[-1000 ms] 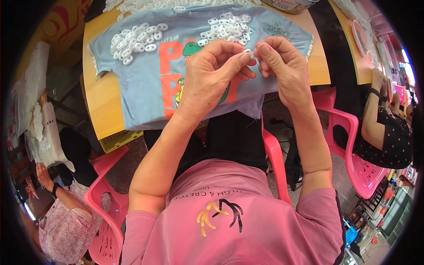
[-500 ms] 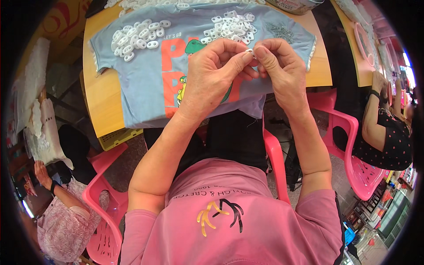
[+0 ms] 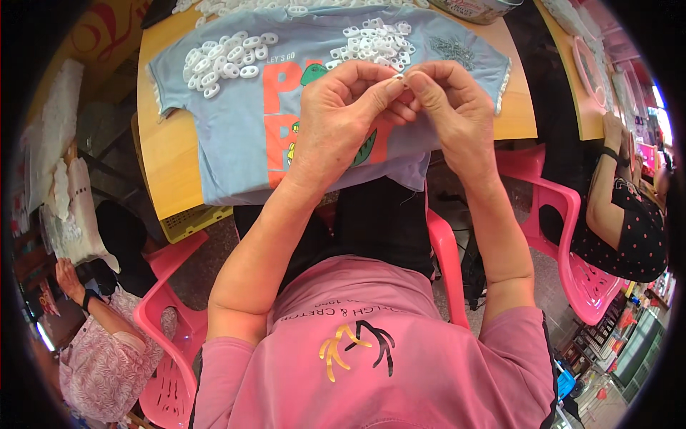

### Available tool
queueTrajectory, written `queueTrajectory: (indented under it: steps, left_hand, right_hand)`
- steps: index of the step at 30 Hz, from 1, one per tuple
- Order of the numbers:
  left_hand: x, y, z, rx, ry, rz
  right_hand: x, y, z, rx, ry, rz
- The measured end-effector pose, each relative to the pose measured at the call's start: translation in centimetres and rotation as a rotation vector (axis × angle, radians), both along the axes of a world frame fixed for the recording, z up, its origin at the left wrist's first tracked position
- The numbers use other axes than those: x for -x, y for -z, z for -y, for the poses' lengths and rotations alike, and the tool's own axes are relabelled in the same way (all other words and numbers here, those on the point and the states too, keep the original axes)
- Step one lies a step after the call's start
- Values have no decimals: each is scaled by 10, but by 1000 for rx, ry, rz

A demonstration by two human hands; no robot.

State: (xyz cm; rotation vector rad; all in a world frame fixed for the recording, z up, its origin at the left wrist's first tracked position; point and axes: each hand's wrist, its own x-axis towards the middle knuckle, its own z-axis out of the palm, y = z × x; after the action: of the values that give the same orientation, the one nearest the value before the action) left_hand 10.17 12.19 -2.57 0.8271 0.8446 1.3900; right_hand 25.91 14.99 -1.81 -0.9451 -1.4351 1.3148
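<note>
Over the light blue T-shirt (image 3: 229, 143) spread on the table, my left hand (image 3: 343, 107) and my right hand (image 3: 454, 100) meet fingertip to fingertip. Both are closed in a pinch on a small white plastic piece (image 3: 399, 76), mostly hidden by the fingers. Just beyond them lies a heap of small white plastic pieces with holes (image 3: 371, 44). Off to its left is another heap of white oval pieces with two holes (image 3: 223, 61). A small pile of thin metal pins or screws (image 3: 451, 50), too fine to tell, sits beyond my right hand.
More white pieces (image 3: 286, 8) line the far side of the wooden table (image 3: 168, 168). A round tin (image 3: 477, 8) stands at the far right. Pink chairs (image 3: 168, 314) flank me, with a person at left (image 3: 107, 350) and another at right (image 3: 622, 222).
Both hands have shifted very slightly, the left a little to the left and up. The fingers have turned a bit around the white piece, which shows less now.
</note>
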Motion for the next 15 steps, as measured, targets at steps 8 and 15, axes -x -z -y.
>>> queueTrajectory:
  steps: [8,15]
  left_hand:
    - [1,-1,1,6,37,-16]
    - [1,-2,1,29,54,-46]
  right_hand:
    - [-21,-21,-12,-242,-126,391]
    - [-18,-27,-30,-797,-183,652]
